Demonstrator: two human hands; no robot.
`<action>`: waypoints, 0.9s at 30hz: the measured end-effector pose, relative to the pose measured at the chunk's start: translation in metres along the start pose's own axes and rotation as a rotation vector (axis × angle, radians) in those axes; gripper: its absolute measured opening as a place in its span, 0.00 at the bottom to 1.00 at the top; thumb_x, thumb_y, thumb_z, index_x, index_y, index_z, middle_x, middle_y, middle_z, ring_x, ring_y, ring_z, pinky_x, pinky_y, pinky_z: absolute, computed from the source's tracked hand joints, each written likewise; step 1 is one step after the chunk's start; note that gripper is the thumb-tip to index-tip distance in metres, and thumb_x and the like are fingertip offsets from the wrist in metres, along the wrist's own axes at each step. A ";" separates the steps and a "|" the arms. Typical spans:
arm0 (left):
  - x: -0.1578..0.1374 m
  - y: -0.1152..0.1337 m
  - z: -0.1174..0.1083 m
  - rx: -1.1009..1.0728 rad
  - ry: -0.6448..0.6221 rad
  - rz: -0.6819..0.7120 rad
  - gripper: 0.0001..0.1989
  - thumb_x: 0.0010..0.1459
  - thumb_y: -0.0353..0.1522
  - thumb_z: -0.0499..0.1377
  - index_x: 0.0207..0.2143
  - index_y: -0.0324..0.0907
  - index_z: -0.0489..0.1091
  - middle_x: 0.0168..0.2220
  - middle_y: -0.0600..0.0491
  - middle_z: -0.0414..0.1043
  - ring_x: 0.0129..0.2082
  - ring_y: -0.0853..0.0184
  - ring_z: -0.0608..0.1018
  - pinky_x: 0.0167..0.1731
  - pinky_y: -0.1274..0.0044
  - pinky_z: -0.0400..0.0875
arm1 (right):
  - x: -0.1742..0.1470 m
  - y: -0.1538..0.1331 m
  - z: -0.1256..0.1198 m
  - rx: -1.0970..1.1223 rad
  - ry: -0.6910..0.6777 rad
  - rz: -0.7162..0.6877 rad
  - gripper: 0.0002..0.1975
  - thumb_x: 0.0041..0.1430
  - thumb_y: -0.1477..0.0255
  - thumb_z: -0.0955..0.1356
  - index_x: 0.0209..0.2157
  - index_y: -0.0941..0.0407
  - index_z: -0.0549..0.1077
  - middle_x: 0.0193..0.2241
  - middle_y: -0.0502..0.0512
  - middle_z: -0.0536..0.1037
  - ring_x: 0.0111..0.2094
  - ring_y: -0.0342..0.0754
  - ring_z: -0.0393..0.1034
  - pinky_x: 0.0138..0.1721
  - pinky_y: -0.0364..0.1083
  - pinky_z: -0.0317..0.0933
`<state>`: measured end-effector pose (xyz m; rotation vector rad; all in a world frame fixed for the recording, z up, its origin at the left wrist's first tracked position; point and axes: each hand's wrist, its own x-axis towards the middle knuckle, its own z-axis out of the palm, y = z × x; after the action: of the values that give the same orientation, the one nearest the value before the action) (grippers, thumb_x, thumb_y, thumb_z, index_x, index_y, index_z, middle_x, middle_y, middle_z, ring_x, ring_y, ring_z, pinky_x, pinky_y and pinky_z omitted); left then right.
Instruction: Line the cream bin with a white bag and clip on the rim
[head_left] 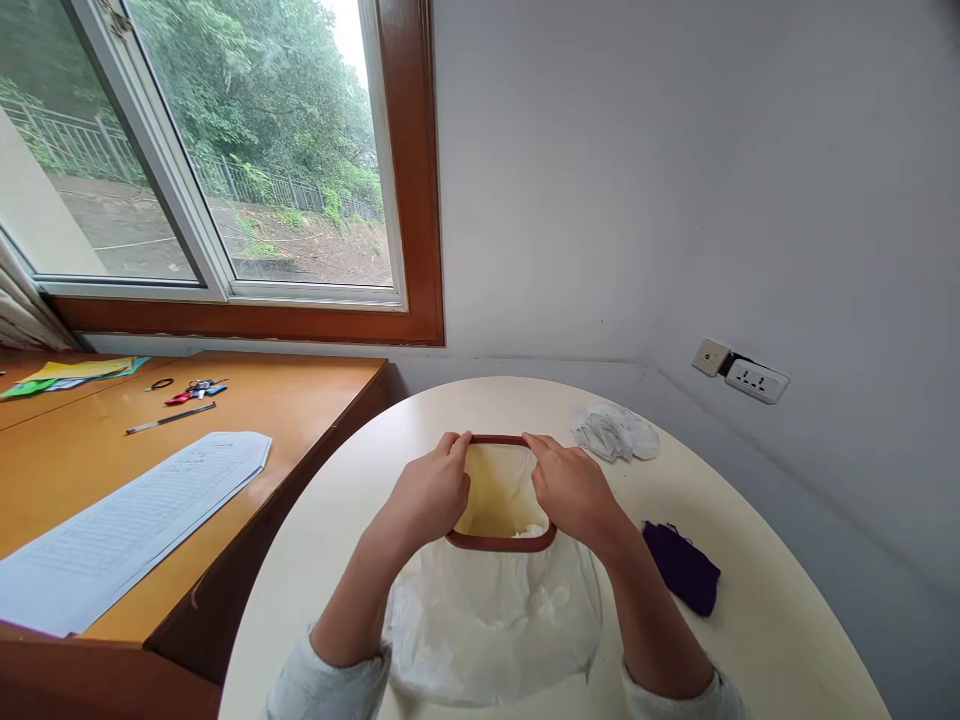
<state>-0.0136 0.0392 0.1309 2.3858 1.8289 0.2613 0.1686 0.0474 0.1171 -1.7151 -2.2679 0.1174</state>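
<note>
A small bin with a brown rounded-rectangle rim (501,544) stands on the round table, its mouth facing me and its inside yellowish. A thin, translucent white plastic bag (495,630) lines it and hangs loosely over the near side, hiding the bin's body. My left hand (429,492) is closed on the rim's left side, the fingertips at the far left corner. On the opposite side, my right hand (576,492) grips the rim, its fingertips at the far right corner. A bit of white film (531,531) shows inside the mouth.
Crumpled plastic bags (615,433) lie at the table's back right, and a folded dark purple cloth (682,568) rests beside my right forearm. A wooden desk (300,400) on the left carries paper sheets (142,515), a pen (171,418) and small items. A wall socket (757,380) is at right.
</note>
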 end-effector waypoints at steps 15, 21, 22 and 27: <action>-0.001 0.002 -0.002 0.018 -0.015 0.003 0.28 0.56 0.26 0.41 0.60 0.34 0.50 0.55 0.41 0.60 0.38 0.60 0.76 0.35 0.72 0.68 | -0.001 -0.002 -0.003 0.005 -0.008 -0.006 0.25 0.59 0.80 0.53 0.58 0.61 0.60 0.54 0.59 0.68 0.50 0.49 0.65 0.49 0.47 0.54; -0.002 0.002 -0.001 0.080 0.019 0.055 0.27 0.55 0.24 0.42 0.59 0.35 0.53 0.52 0.41 0.64 0.47 0.58 0.70 0.46 0.68 0.63 | -0.003 -0.002 -0.004 0.006 -0.019 0.000 0.25 0.59 0.80 0.53 0.58 0.60 0.60 0.53 0.58 0.68 0.49 0.48 0.66 0.49 0.46 0.53; -0.003 0.002 -0.001 0.088 0.020 0.053 0.27 0.55 0.24 0.42 0.58 0.35 0.54 0.52 0.42 0.65 0.48 0.58 0.70 0.46 0.68 0.62 | -0.003 -0.002 -0.004 0.005 -0.022 -0.003 0.25 0.58 0.80 0.53 0.58 0.60 0.60 0.53 0.59 0.68 0.49 0.48 0.66 0.49 0.46 0.53; -0.004 0.004 0.000 0.110 0.026 0.045 0.25 0.55 0.24 0.43 0.57 0.36 0.56 0.53 0.43 0.64 0.54 0.56 0.64 0.51 0.66 0.58 | -0.004 -0.004 -0.005 -0.003 -0.029 -0.006 0.26 0.58 0.81 0.53 0.57 0.60 0.60 0.53 0.59 0.69 0.48 0.49 0.67 0.47 0.46 0.54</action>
<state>-0.0108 0.0347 0.1317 2.5099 1.8489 0.2028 0.1677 0.0422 0.1224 -1.7186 -2.2951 0.1394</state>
